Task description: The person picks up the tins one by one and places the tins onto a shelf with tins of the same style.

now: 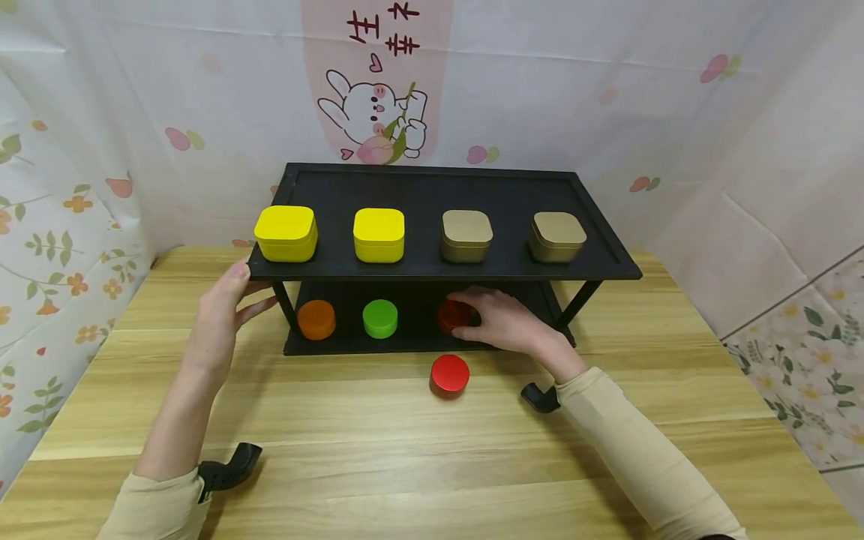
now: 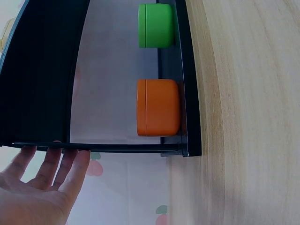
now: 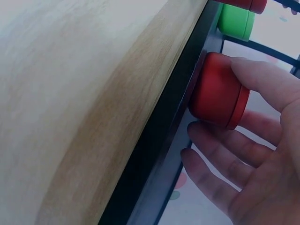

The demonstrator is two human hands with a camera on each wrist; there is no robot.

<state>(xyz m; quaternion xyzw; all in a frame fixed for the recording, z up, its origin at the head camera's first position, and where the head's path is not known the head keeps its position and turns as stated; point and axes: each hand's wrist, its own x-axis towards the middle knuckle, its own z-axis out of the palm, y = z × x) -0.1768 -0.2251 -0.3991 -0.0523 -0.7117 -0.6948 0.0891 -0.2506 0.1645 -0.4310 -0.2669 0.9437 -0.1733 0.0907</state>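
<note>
My right hand holds a red round tin on the lower shelf of a black two-tier rack. The thumb lies against the tin's lid side, and curled fingers are around its far side. A second red round tin stands on the table in front of the rack. My left hand is at the rack's upper left corner, with its nearly straight fingers touching the side edge. An orange round tin and a green round tin stand on the lower shelf.
Two yellow square tins and two tan square tins line the front of the upper shelf. The rack stands on a wooden table, with a printed cloth behind it.
</note>
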